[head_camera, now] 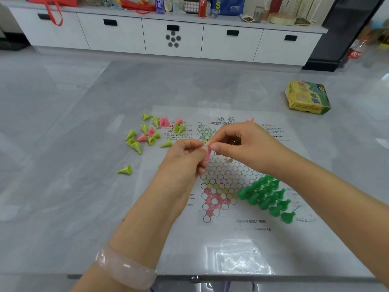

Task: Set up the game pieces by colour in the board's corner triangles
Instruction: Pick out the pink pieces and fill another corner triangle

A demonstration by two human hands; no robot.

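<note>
Pinching one pink piece (208, 154) between both hands, left hand (185, 159) and right hand (242, 144), you hold it roughly upright above the board (231, 239); its pink triangle (216, 200) lies nearer you, below your left hand.
</note>
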